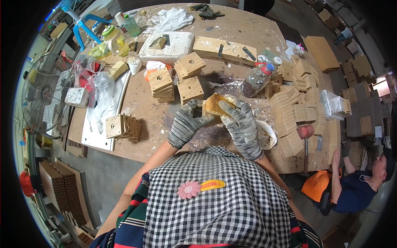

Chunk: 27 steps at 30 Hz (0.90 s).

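Observation:
Both my hands wear grey knitted gloves and meet near the table's front edge. In my right hand (pixel 243 126) is a crumpled yellow-brown rag (pixel 215 104), pinched between thumb and fingers. My left hand (pixel 186 124) is closed on a small wooden block (pixel 210 120), mostly hidden under the rag and fingers. The rag lies against the block's top. Just beyond my left hand stand stacks of square wooden blocks with a central hole (pixel 190 87) and another stack (pixel 160 80). More such blocks (pixel 120 126) lean in a row to the left.
A plastic bottle (pixel 257 78) lies tilted beyond my right hand. Many wooden pieces (pixel 285 111) fill the table's right side, beside a red-headed mallet (pixel 306 132). A fan (pixel 45 95) stands at left. A white wrapped package (pixel 167 47) sits farther back. A co-worker (pixel 357 186) is at right.

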Each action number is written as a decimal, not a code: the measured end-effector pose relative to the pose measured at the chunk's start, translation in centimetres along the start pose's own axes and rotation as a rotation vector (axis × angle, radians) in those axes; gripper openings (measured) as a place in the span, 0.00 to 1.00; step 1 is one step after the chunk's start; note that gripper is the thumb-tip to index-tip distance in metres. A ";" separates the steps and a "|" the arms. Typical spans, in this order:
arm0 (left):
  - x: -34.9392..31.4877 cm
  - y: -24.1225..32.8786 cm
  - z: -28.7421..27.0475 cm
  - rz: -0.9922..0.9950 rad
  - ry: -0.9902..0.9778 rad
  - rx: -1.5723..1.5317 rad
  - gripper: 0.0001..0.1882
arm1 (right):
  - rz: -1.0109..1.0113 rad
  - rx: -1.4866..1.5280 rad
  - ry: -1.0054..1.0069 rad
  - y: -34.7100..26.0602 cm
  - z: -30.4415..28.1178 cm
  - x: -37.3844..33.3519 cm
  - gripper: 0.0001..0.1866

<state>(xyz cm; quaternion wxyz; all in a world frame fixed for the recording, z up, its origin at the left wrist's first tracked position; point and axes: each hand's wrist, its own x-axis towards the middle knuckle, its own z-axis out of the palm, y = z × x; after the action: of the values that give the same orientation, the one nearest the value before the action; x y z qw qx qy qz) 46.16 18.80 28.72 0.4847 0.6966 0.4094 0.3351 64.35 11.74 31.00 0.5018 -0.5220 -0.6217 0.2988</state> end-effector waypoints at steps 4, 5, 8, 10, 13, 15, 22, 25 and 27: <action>-0.3 0.5 0.0 0.043 0.035 0.064 0.21 | -0.070 -0.161 -0.037 -1.1 0.0 0.4 0.19; -0.3 0.4 0.0 0.042 0.036 0.063 0.21 | -0.032 -0.121 -0.023 -1.2 0.0 0.3 0.19; -0.4 -0.4 0.2 -0.077 -0.002 -0.160 0.22 | -0.030 -0.215 -0.012 -0.6 -0.7 0.2 0.19; -0.4 -0.7 0.1 -0.037 -0.003 -0.107 0.22 | -0.072 -0.316 0.009 0.0 -1.5 0.0 0.19; -0.3 0.2 0.0 -0.085 -0.014 -0.099 0.23 | -0.082 -0.419 0.067 3.0 -2.7 -0.5 0.19; -0.2 0.1 -0.2 -0.058 -0.013 -0.095 0.24 | 0.050 -0.091 0.145 3.3 -3.0 -0.5 0.19; 0.2 -0.8 -0.4 -0.493 -0.136 -1.329 0.31 | -0.093 -0.443 0.106 2.9 -5.6 -0.9 0.20; 0.5 -1.2 -0.2 -0.438 -0.226 -1.451 0.37 | 0.209 0.098 0.183 1.4 -4.9 -0.7 0.20; 0.5 -1.3 -0.2 -0.410 -0.295 -1.470 0.40 | 0.224 0.066 0.148 0.7 -4.9 -0.5 0.19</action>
<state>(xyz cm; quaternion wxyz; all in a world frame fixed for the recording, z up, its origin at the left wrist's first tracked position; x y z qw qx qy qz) 45.93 19.57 27.59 0.9240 0.1437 0.1339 0.3280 69.20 10.69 31.74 0.5266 -0.5921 -0.5105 0.3339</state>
